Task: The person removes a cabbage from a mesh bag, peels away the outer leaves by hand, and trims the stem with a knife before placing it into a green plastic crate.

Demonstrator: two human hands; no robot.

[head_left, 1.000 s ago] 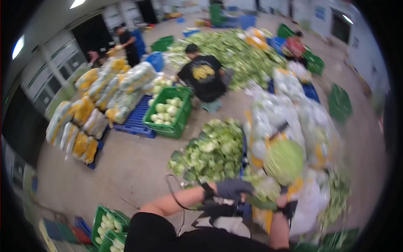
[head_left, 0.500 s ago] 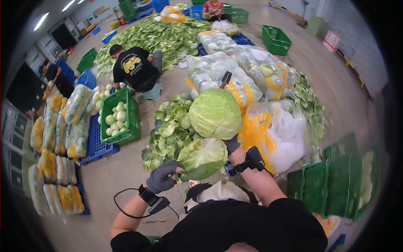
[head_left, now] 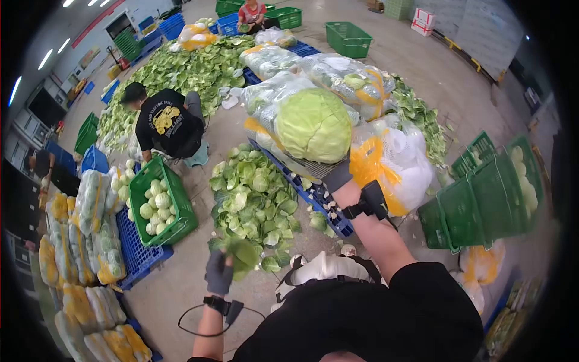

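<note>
A large pale-green cabbage (head_left: 313, 125) is held up in front of me. My right hand (head_left: 338, 176), in a dark grey glove, is against its lower side and bears it; the fingers are hidden behind it. Low on the left, my left hand (head_left: 218, 273), gloved alike, is closed on the edge of a loose green cabbage leaf (head_left: 243, 258), which is blurred. Below that leaf and beyond it spreads a heap of trimmed cabbage leaves (head_left: 256, 202) on the floor.
Bagged cabbages (head_left: 395, 163) lie on a blue pallet (head_left: 329, 211) ahead. A green crate (head_left: 181, 208) of cabbages stands left, near a crouching person (head_left: 169, 123). Stacked green crates (head_left: 476, 202) are at right, wrapped bundles (head_left: 90, 211) far left. Another person (head_left: 252, 15) sits at the back.
The leaf has come away from the cabbage, and my left hand has moved left and down with it. The cabbage stays on my right hand. My view has turned to the right.
</note>
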